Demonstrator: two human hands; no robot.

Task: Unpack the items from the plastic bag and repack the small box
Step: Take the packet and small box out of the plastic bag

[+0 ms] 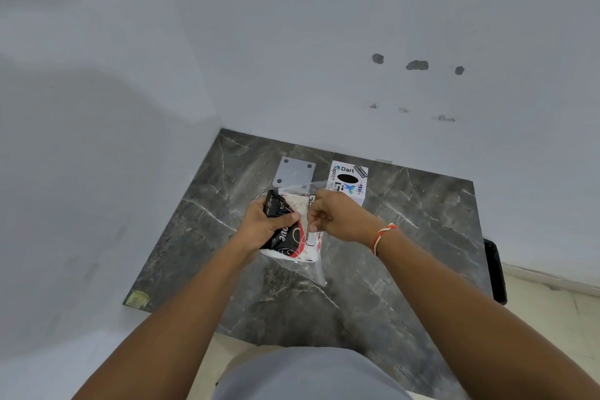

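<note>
Over the middle of a dark marble slab (pixel 406 237), both hands hold a clear plastic bag (pixel 311 269). Inside it are a black packet with red and white print (pixel 285 239) and a white packet with red print (pixel 316 242). My left hand (pixel 264 226) grips the black packet at the bag's left side. My right hand (pixel 337 216) pinches the bag's upper edge. Just beyond my right hand stands a small white box (pixel 349 180) covered in stickers, with an oval hole in its top.
A flat grey plate with corner holes (pixel 293 172) lies left of the white box. White walls close in behind and on the left. A black object (pixel 495 269) stands past the slab's right edge. A yellowish patch (pixel 138 298) marks the slab's near-left corner.
</note>
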